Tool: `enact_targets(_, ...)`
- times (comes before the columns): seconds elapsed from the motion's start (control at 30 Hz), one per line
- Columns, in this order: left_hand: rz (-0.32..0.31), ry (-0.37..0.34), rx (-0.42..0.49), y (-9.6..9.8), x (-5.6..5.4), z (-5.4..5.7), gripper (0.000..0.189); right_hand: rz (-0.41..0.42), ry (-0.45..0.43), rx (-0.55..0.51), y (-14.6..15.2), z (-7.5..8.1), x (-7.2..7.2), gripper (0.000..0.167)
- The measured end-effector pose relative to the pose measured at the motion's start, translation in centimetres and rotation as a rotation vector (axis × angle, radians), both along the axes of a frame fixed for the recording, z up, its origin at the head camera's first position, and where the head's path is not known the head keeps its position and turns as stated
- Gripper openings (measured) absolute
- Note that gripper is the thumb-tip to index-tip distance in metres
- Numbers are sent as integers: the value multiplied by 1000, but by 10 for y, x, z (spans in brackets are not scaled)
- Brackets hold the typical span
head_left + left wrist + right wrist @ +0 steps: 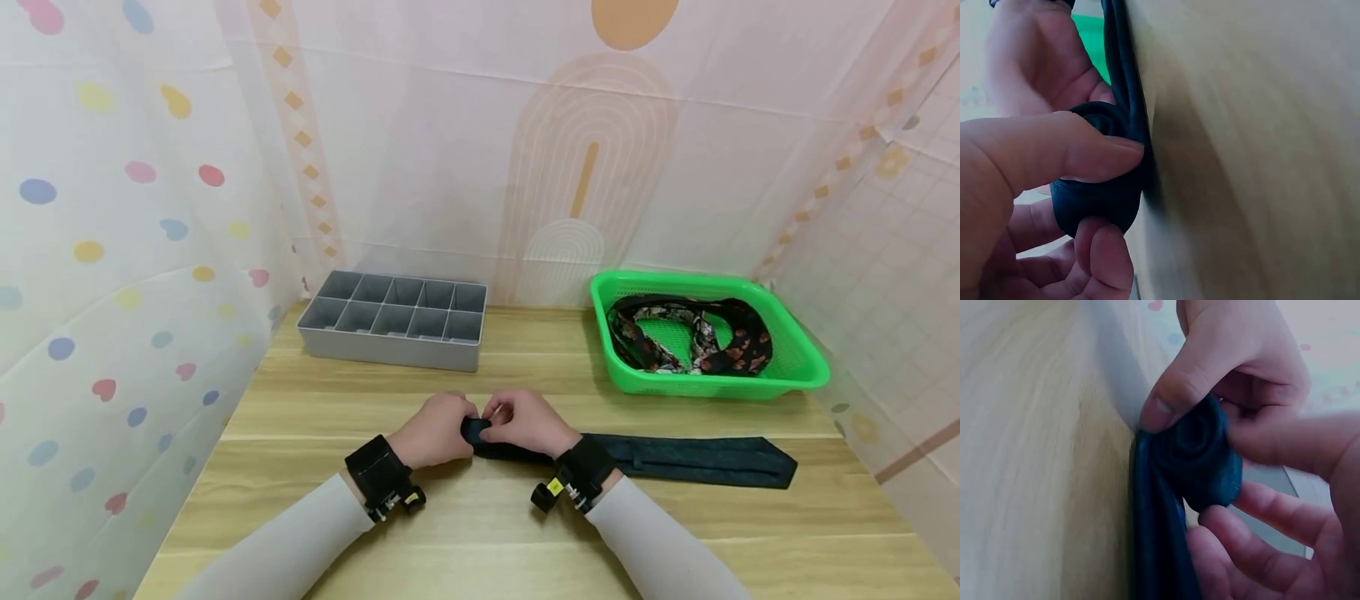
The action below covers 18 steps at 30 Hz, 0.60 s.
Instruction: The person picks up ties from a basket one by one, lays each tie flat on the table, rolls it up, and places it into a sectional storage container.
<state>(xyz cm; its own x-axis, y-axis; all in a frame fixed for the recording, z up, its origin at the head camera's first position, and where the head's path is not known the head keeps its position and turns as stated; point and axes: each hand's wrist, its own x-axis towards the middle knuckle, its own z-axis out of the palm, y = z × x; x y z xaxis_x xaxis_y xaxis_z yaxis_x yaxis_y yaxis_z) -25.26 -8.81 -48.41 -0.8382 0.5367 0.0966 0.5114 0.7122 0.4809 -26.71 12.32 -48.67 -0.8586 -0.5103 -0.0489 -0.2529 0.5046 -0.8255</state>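
Observation:
A dark teal necktie (697, 461) lies across the table, its pointed wide end to the right and its other end wound into a roll (1200, 450). My left hand (435, 429) pinches this roll from the left, thumb over its side and fingers curled round it, as the left wrist view shows. From the right, my right hand (531, 423) holds the same roll between thumb and curled fingers. In the right wrist view the spiral layers show, with the unrolled length (1160, 550) running away from it. Both hands are low over the wooden table (480, 533).
Behind the hands to the left stands a grey divided box (390, 348) with several compartments. A green basket (802, 367) at the back right holds dark floral-patterned fabric (738, 333). Patterned curtains (435, 150) hang behind the table and along both sides.

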Motion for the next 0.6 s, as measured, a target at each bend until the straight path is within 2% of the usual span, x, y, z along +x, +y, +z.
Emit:
enact_targets(0.13,22,-50,21,-3,0,-1,21,54,124,99,-3,0,3,29)
enact_targets(0.3,1,-69,-2,-7,1,-1,25,36,237,196,-8,0,7,26)
enact_targets(0.4,-2,-73,-16,-9,1,-2,25,23,241,207,-9,1,9,26)
enact_targets(0.6,24,-62,8,-10,2,-3,24,-8,193,234,-9,0,15,27)
